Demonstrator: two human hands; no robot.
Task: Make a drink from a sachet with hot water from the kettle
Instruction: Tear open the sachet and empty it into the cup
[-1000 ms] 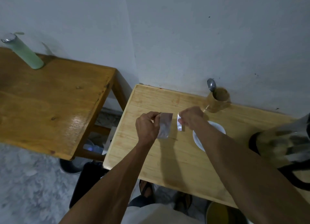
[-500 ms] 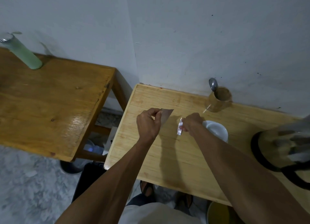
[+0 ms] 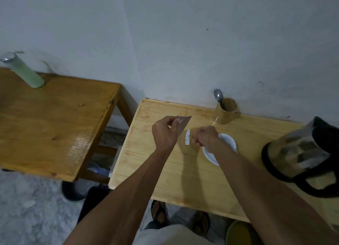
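My left hand (image 3: 165,133) pinches a brownish sachet (image 3: 184,122) by its edge, held above the light wooden table (image 3: 165,171). A small white torn strip (image 3: 187,139) lies just left of my right hand (image 3: 205,136), apart from its curled fingers. That hand hovers over the left rim of a white saucer (image 3: 228,143). A tan cup (image 3: 226,111) with a metal spoon (image 3: 218,95) standing in it sits at the back by the wall. The glass kettle (image 3: 302,156) with a black base and handle stands at the right.
A darker wooden table (image 3: 55,120) to the left carries a green bottle (image 3: 27,72). Between and under the tables are a bin (image 3: 77,191) and a dark bag. A yellow bucket (image 3: 238,233) and my sandalled feet show below the table's front edge.
My right hand pulled the torn strip away from the sachet, lowered toward the saucer, and the strip now sits apart from its fingers. The left hand tilted the sachet slightly back.
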